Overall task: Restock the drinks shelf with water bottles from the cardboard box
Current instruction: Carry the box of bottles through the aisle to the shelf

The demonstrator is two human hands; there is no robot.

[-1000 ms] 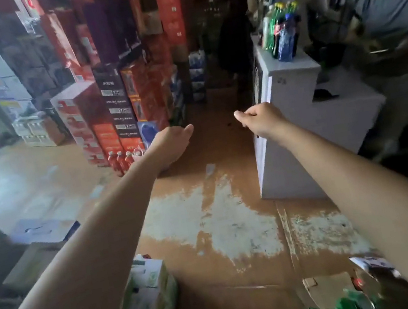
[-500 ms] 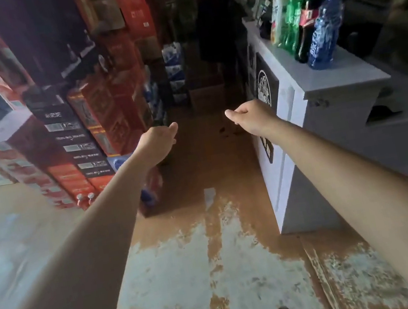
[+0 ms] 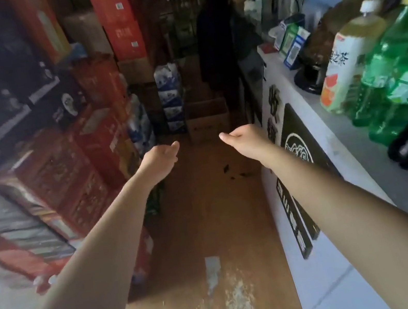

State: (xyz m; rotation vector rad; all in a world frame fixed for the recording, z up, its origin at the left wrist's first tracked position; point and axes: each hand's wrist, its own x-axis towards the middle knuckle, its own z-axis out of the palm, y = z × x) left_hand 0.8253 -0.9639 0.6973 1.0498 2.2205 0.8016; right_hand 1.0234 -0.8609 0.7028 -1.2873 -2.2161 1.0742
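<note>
Left hand: the left hand (image 3: 158,159) is stretched forward over the brown floor (image 3: 207,208), fingers loosely curled, holding nothing.
Right hand: the right hand (image 3: 242,138) reaches forward just beside the white counter (image 3: 326,269), fingers loosely curled, empty.
Water packs: wrapped packs of water bottles (image 3: 170,97) are stacked at the far end of the aisle, blurred.
Cardboard box: a cardboard box (image 3: 207,123) sits on the floor just right of the packs, ahead of both hands.
Counter top: drink bottles (image 3: 385,73) stand upright.

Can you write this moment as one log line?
left hand: empty, held out | right hand: empty, held out | box: ahead on floor
</note>
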